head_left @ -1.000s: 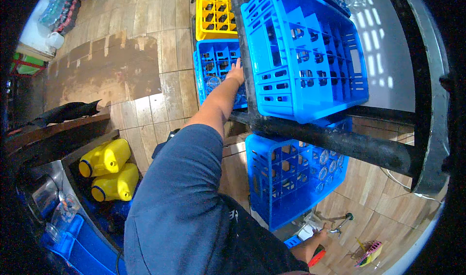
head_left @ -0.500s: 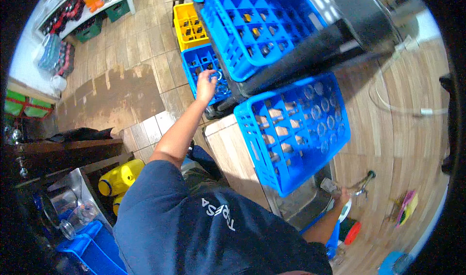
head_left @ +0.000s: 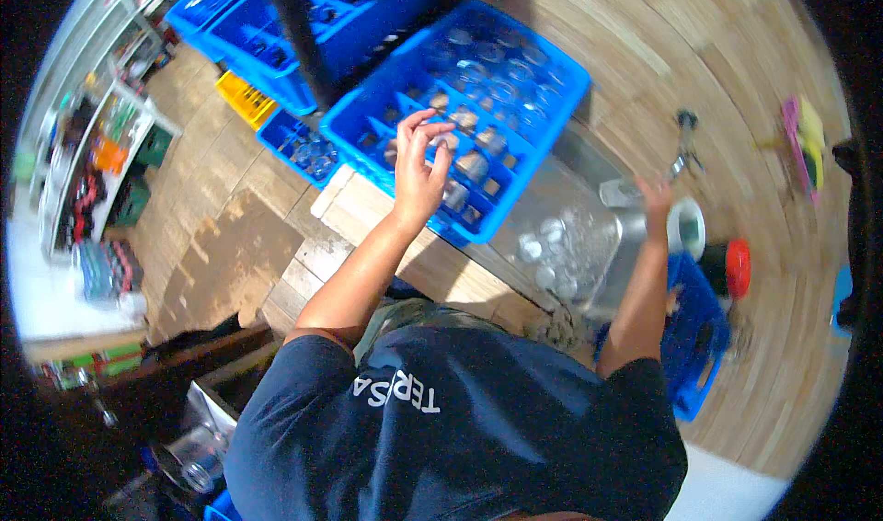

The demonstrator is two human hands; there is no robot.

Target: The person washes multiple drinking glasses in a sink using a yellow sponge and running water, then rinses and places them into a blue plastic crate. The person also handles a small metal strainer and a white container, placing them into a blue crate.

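My left hand (head_left: 421, 171) is over the near side of a blue divided crate (head_left: 563, 121), fingers apart and slightly curled, with nothing visible in it. Upturned drinking glasses (head_left: 492, 75) fill the crate's far compartments. On the right, my right hand (head_left: 655, 204) is closed round a clear drinking glass (head_left: 621, 193), held tilted below the tap (head_left: 682, 158) above a metal sink (head_left: 589, 167). Several glasses (head_left: 552, 254) lie in the sink's basin. Motion smears the right fingers.
A smaller blue crate (head_left: 299, 148) and a yellow crate (head_left: 244, 103) stand low on the left. Larger blue crates (head_left: 248, 34) are stacked behind. Right of the sink are a white-rimmed container (head_left: 686, 229), a red-topped container (head_left: 739, 268) and a blue crate (head_left: 704, 337).
My left hand has moved from the low blue crate to the divided crate beside the sink. The view has swung right, showing more of the basin. My right hand still holds the glass.
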